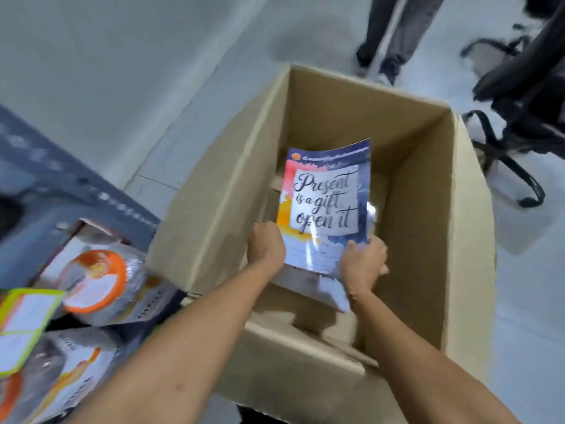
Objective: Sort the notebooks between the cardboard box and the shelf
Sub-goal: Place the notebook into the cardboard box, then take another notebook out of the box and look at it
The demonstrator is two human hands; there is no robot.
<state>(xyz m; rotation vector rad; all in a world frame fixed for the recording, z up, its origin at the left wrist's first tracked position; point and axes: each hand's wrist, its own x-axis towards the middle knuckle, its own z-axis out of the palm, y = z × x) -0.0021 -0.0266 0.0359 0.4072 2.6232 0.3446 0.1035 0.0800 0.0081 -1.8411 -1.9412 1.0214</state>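
Observation:
A glossy notebook (325, 203) with a blue, pink and orange cover reading "Present is a gift, open it" is held inside the open cardboard box (214, 191). My left hand (267, 246) grips its lower left corner and my right hand (363, 261) grips its lower right edge. The cover bends upward toward the box's far wall. More paper or notebooks lie beneath my hands, mostly hidden. The dark blue metal shelf (61, 182) stands at the left with more notebooks (101, 283) stacked on it.
A yellow-edged notebook (24, 322) lies at the far left. A person's legs (394, 38) stand beyond the box. A black office chair (519, 117) is at the right. Grey floor surrounds the box.

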